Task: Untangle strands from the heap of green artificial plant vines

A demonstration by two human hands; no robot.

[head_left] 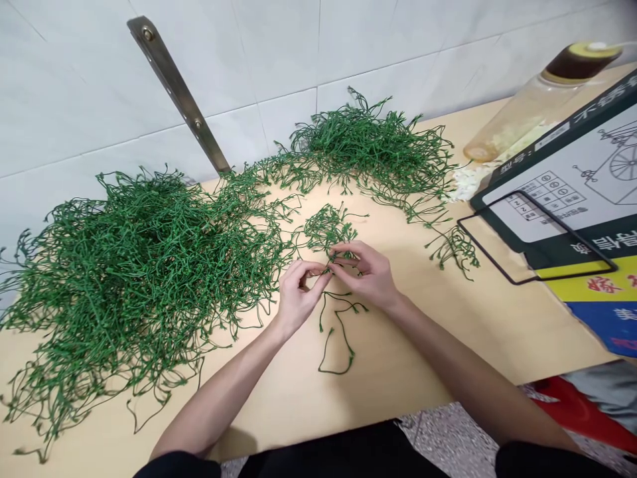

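My left hand [301, 289] and my right hand [365, 272] meet at the middle of the table, fingertips pinched together on a thin green artificial stem [328, 267]. Just beyond my fingers lies a small cluster of green stems [328, 226]. Nearer to me, a few loose stems [343, 342] curve on the tabletop below my hands. To the left of my left hand spreads a big heap of the same green stems [139, 265]. The exact spot where my fingertips meet is partly hidden.
Another green pile [373, 143] rests against the tiled wall. A metal bracket [179, 93] is fixed to that wall. On the right are a small stem bunch [455, 251], a black wire frame [515, 282], a printed box panel [557, 179] and a tilted plastic bottle [532, 109].
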